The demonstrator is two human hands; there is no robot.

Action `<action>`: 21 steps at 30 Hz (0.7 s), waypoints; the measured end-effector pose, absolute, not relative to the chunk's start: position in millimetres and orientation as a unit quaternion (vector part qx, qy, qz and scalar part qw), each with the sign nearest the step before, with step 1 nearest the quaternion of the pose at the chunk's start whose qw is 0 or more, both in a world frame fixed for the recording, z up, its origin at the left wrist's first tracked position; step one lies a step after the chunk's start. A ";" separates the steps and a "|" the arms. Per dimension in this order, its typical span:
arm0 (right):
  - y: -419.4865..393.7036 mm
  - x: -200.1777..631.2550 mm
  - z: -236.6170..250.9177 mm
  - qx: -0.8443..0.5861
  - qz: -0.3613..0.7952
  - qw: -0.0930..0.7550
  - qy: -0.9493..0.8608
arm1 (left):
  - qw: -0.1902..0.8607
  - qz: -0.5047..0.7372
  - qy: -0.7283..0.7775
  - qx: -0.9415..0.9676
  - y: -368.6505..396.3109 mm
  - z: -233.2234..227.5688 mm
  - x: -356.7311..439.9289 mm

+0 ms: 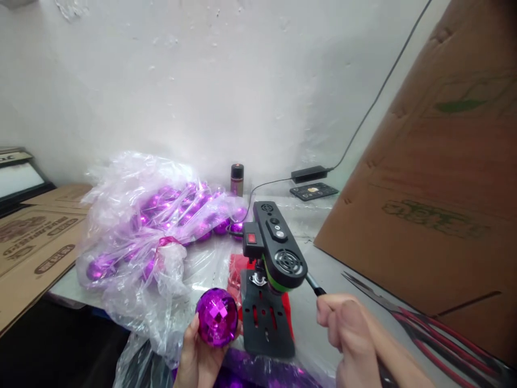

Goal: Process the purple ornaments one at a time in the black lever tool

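My left hand [197, 358] holds a shiny purple faceted bauble [217, 317] at the front, left of a small black bench machine [280, 242]. The machine has round grilles on top, a red switch [251, 237] on its side and a slotted black base plate [266, 318]. My right hand [351, 334] is closed around a dark handle; a metal rod [312, 280] runs from beside the machine's head to this hand. Whether rod and machine are joined is unclear. Red material [238, 269] shows under the base plate.
A clear plastic bag [121, 188] with several purple baubles [189, 205] covers the left. Cardboard lies left [40, 242]; a large cardboard box [424, 188] stands right. Red-handled pliers or cutters [407, 318] lie beside it. A small bottle [237, 180], power adapter [309, 174] and dark flat object [314, 191] sit near the wall.
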State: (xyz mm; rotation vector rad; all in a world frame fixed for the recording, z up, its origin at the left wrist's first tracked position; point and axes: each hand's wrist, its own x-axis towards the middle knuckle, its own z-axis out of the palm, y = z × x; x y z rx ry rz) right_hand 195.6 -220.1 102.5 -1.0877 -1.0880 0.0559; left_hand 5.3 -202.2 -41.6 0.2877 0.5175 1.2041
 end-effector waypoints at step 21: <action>-218.8 198.0 101.9 -0.460 0.018 0.726 -0.511 | 0.754 0.581 0.289 0.101 -189.7 -74.9 22.9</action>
